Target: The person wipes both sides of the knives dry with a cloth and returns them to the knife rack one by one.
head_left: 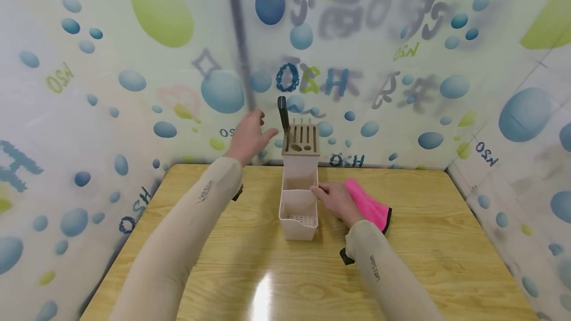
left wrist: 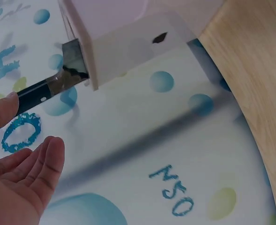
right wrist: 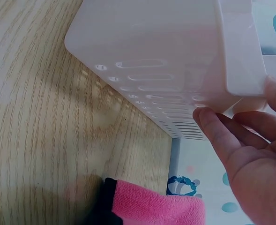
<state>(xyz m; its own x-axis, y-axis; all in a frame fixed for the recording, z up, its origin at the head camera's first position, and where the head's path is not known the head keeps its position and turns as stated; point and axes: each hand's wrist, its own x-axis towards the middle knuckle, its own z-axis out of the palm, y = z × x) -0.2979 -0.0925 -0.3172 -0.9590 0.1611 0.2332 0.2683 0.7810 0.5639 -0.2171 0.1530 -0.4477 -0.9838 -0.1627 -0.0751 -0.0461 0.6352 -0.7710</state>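
A white plastic knife holder (head_left: 300, 229) with stepped front compartments stands on the table. Its brown slotted top (head_left: 308, 149) carries a knife, whose black handle (head_left: 283, 111) sticks up from the left slot. My left hand (head_left: 249, 140) is raised beside this handle, fingers loosely bent and the thumb toward it; in the left wrist view the thumb overlaps the end of the handle (left wrist: 33, 96). With my right hand (head_left: 337, 200) I pinch the holder's right rim, the thumb at the top edge and the fingertips (right wrist: 204, 115) against the slotted side wall.
A pink cloth (head_left: 368, 204) with a black edge lies on the wooden table (head_left: 232, 271), right of the holder and beside my right wrist. Behind and at both sides rise walls (head_left: 178, 63) printed with blue and green spots.
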